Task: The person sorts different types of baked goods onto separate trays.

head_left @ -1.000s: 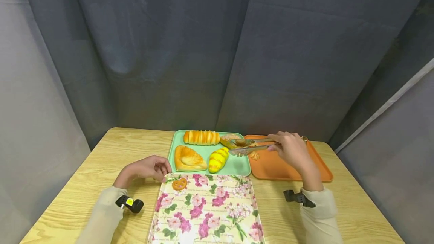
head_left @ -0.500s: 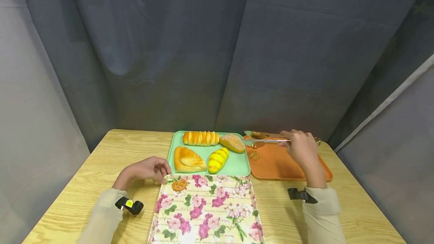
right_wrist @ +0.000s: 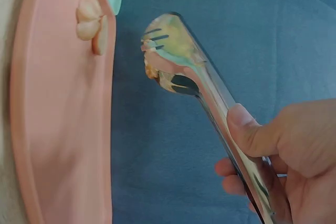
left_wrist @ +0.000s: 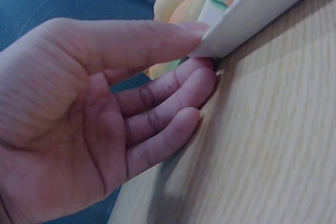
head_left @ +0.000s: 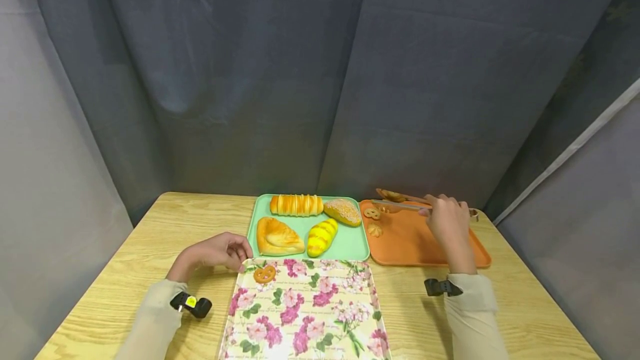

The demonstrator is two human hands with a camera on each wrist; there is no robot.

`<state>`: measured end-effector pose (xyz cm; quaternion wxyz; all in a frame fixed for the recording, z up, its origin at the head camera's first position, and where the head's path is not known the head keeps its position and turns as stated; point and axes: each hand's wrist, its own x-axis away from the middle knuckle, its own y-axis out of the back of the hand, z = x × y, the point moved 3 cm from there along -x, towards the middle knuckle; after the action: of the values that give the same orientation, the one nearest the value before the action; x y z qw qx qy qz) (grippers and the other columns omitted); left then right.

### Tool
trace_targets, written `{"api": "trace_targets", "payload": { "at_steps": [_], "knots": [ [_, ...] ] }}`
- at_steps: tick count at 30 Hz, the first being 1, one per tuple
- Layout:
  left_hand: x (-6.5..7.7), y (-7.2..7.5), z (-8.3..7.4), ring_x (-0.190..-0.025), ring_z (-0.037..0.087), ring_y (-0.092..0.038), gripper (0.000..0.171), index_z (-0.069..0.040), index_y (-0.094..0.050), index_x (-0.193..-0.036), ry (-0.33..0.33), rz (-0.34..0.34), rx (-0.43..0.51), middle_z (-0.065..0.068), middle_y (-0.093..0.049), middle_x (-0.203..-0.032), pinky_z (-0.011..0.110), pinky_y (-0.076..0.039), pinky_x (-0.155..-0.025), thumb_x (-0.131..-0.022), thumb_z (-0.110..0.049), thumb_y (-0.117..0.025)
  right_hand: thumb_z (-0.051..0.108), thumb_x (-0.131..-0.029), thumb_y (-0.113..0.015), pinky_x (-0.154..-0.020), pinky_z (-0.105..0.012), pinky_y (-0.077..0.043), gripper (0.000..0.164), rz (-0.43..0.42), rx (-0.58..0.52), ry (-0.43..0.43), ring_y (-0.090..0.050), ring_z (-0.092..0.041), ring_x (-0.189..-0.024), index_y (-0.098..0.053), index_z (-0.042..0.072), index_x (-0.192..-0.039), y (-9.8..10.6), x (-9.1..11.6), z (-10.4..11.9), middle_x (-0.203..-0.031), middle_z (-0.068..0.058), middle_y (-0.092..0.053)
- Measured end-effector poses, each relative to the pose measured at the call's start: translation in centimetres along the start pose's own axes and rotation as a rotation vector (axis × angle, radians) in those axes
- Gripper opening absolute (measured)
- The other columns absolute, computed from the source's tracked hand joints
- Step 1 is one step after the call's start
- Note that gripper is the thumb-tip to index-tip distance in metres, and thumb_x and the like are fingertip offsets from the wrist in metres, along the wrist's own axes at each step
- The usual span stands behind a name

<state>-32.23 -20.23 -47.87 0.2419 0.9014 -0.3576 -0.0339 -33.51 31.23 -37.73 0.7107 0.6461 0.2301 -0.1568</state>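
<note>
My left hand (head_left: 220, 250) pinches the near-left corner of a floral tray (head_left: 345, 315); in the left wrist view its thumb lies on the tray rim (left_wrist: 247, 19), fingers curled below. A small pretzel (head_left: 264, 274) lies in that tray. My right hand (head_left: 450, 232) grips metal tongs (head_left: 405, 204) by the handles, their heads over the back edge of the orange tray (head_left: 425, 243). In the right wrist view, the tongs' shiny heads stand close together, with a brownish patch at the tips; I cannot tell whether it is a cookie or a reflection. Small cookies (head_left: 374, 230) lie on the orange tray's left side.
Behind the floral tray stands a green tray (head_left: 352, 246). It bears a striped roll (head_left: 297, 205), a sugar-topped bread (head_left: 343, 211), a folded pastry (head_left: 277, 236) and a yellow croissant (head_left: 321, 237). A grey curtain (head_left: 250, 99) hangs behind the wooden table (head_left: 125, 271).
My right hand has moved the tongs right and back, from over the sugar-topped bread to the orange tray's back edge, bringing bread and cookies into view. The left hand stays at the floral tray's corner.
</note>
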Motion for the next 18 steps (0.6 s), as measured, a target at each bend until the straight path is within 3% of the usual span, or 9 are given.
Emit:
{"api": "trace_targets", "payload": {
  "at_steps": [10,18],
  "knots": [
    [-0.1,0.1,0.2,-0.08,0.015,-0.059,0.03,0.007,-0.064,-0.109,-0.012,0.003,-0.009,0.019,-0.065,-0.094,0.025,-0.052,-0.07,-0.083,-0.001,-0.077,0.013,-0.091,-0.074,-0.077,-0.058,-0.043,0.032,0.048,0.027,-0.061,-0.062,-0.045,-0.083,-0.072,0.0,-0.12,-1.8,-0.1,-0.9,-0.095,-0.025,-0.069],
    [-0.2,0.0,0.4,-0.08,0.015,-0.06,0.029,0.004,-0.066,-0.108,-0.001,0.0,-0.008,0.009,-0.065,-0.091,0.025,-0.052,-0.07,-0.083,-0.003,-0.078,0.013,-0.089,-0.076,-0.078,-0.06,-0.047,0.03,0.014,0.036,-0.075,-0.064,-0.046,-0.08,-0.073,-0.001,-0.116,-3.0,0.1,-1.4,-0.092,-0.026,-0.07]
  ]
}}
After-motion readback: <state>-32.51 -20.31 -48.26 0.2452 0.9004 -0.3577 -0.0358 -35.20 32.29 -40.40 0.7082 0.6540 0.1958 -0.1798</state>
